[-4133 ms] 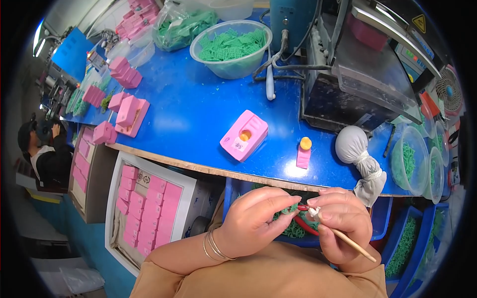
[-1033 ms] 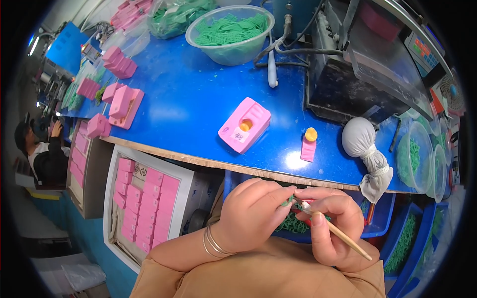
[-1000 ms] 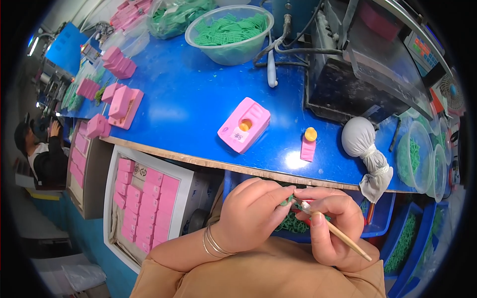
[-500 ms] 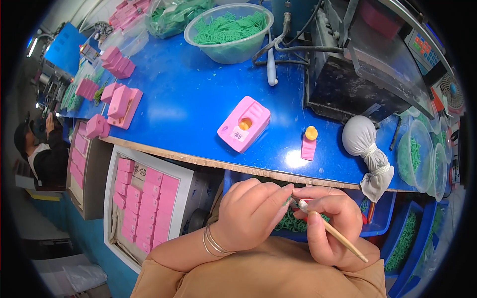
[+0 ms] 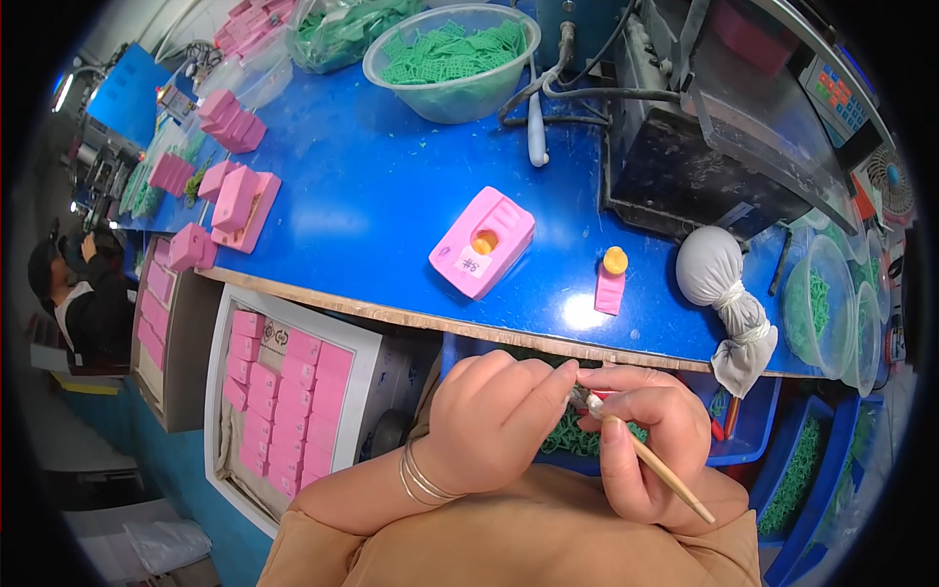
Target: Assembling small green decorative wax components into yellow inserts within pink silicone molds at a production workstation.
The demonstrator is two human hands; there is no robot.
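In front of my body, above the blue drawer, my two hands meet at the fingertips. My left hand [image 5: 497, 421] is closed in a pinch; whatever lies between its fingertips is hidden. A thin wooden-handled tool [image 5: 673, 476] with a white tip or wrapping rests in my right hand [image 5: 657, 430], its tip directed at the left fingertips. Some red shows between the hands, too small to name. On the bench ahead sits a pink mould block [image 5: 486, 243] with a round hole, yellow inside. To its right lies a pink piece with a yellow cap [image 5: 612, 279].
A grey tied cloth bag [image 5: 719, 284] lies at the bench's right, near a dark machine [image 5: 685, 176]. Behind stands a plastic bowl [image 5: 445, 102] of green mesh pieces. Pink blocks fill a white-framed box [image 5: 370, 367] at left. Another person [image 5: 88, 293] sits far left.
The wooden handle's lower end has shifted slightly left and downward. My hands otherwise stay almost in place. At far left, the other person's raised hand has moved.
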